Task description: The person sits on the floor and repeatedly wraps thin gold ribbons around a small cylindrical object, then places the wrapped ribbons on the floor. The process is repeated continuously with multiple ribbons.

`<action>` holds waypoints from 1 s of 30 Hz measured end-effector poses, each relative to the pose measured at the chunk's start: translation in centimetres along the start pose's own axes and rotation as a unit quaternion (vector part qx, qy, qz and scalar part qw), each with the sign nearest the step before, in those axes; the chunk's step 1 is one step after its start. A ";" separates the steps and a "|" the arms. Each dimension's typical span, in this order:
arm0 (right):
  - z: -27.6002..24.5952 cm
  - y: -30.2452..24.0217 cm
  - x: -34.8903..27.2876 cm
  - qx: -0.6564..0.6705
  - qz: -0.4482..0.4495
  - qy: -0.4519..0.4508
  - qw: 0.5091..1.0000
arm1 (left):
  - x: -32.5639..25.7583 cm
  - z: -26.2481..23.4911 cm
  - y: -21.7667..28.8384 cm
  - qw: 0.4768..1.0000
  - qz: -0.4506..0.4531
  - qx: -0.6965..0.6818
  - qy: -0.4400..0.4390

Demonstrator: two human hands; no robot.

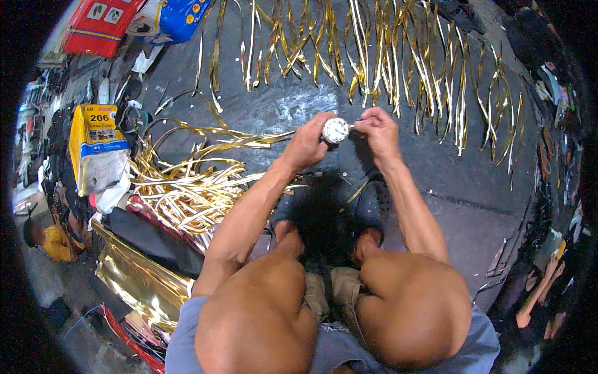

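Note:
My left hand is wrapped round a small round container with a white, dark-flecked top, held above the floor in front of my knees. Close against the container's right side is my right hand, its thumb and fingers pinched together on something thin that I cannot make out. A loose pile of shiny gold strips lies left of my left forearm, and a few strips run from it toward that hand. Farther off, several gold strips are spread out side by side on the dark floor.
A yellow, white and blue can stands at the left. Red packaging and blue packaging lie at the far left. Beside my left leg is a gold sheet. One person is at the left edge; another person's arm shows at the right.

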State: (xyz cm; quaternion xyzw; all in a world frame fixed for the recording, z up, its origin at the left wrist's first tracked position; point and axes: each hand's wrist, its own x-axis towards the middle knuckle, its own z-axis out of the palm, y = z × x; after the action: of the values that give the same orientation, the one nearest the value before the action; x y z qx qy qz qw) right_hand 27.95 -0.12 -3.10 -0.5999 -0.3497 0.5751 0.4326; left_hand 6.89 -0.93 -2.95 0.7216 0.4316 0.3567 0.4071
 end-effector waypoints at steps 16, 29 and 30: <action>-11.6 -28.5 -14.3 0.236 -0.261 -0.103 0.930 | 0.1 -0.6 0.3 0.998 -0.012 0.054 -0.021; 0.0 -38.2 9.8 0.173 -0.405 -0.053 0.896 | -3.8 -5.1 -3.3 0.909 -0.198 0.367 0.013; 0.8 -39.0 10.3 0.224 -0.407 -0.011 0.885 | -4.1 -5.5 -3.3 0.897 -0.211 0.389 0.005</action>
State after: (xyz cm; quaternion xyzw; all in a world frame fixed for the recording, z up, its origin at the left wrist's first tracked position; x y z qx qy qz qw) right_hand 31.21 24.26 28.82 -0.2857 -0.4295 0.4177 0.7479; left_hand -0.51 -2.18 -4.36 0.7127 0.6801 0.0698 0.1571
